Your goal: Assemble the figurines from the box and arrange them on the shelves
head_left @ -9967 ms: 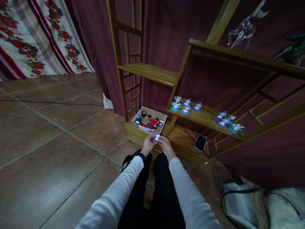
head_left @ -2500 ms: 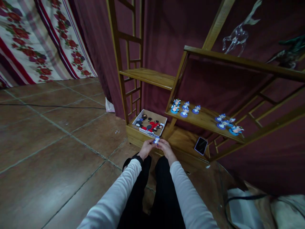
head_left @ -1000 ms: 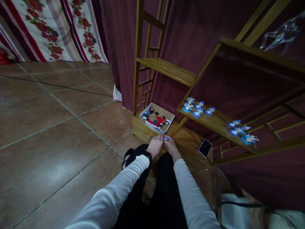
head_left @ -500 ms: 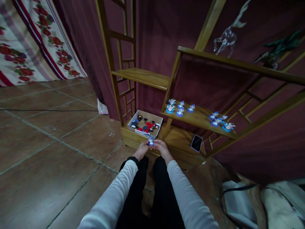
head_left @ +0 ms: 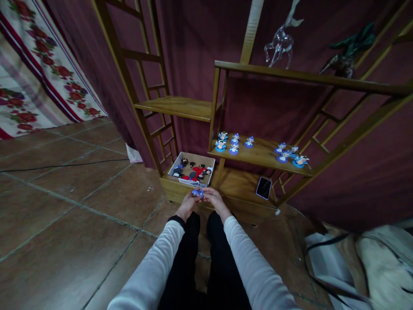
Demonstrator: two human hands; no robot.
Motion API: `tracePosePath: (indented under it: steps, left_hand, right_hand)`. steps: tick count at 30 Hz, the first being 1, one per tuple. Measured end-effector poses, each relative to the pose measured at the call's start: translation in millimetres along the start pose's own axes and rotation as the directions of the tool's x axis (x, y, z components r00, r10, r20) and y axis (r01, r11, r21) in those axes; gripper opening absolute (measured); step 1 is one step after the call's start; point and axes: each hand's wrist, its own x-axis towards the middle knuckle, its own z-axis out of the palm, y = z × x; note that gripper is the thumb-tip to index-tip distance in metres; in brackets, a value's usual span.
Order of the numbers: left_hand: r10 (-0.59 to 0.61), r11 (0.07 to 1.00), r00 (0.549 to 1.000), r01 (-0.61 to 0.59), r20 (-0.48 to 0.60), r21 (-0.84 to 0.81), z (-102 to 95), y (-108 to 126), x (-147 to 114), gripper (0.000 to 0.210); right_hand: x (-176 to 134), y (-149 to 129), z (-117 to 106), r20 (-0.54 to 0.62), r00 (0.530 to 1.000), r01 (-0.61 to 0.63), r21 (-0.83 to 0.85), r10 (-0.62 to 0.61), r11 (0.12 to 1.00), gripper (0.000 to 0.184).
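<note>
A small purple-and-white figurine point(head_left: 198, 193) lies tipped on its side between my two hands, in front of the low shelf. My left hand point(head_left: 188, 204) grips it from the left, and my right hand point(head_left: 214, 199) has its fingers closed on the right side of it. Just beyond my hands, a shallow cardboard box point(head_left: 176, 175) holds several small dark and red figures. On the raised shelf point(head_left: 260, 154) several similar figurines stand upright: a purple one point(head_left: 249, 142) alone near the middle, a group at the left and a cluster with a blue-based figurine point(head_left: 300, 162) at the right.
A phone point(head_left: 263, 188) lies on the lower shelf at the right. Higher up stand a clear glass deer point(head_left: 280, 46) and a dark green ornament point(head_left: 350, 54). Bags point(head_left: 383, 258) sit on the floor at the right, and a cable point(head_left: 64, 165) crosses the floor at the left.
The figurine has turned from upright to lying sideways in my hands. My view has shifted, so the shelf sits further left in the picture.
</note>
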Motion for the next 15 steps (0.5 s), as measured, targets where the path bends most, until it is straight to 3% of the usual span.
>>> tracePosePath:
  steps: [11,15]
  left_hand:
    - [0.117,0.989,0.993,-0.115,-0.009,0.088,0.2,-4.8,1.9,0.043]
    - [0.086,0.99,0.996,-0.087,0.019,0.111,4.1,-3.7,-0.1,0.036]
  right_hand:
    - [4.4,5.9,-0.5,-0.01,1.0,0.013,0.013,-0.013,1.0,0.028]
    - [5.2,7.7,-2.3,-0.035,0.999,0.028,0.03,-0.027,0.999,0.026]
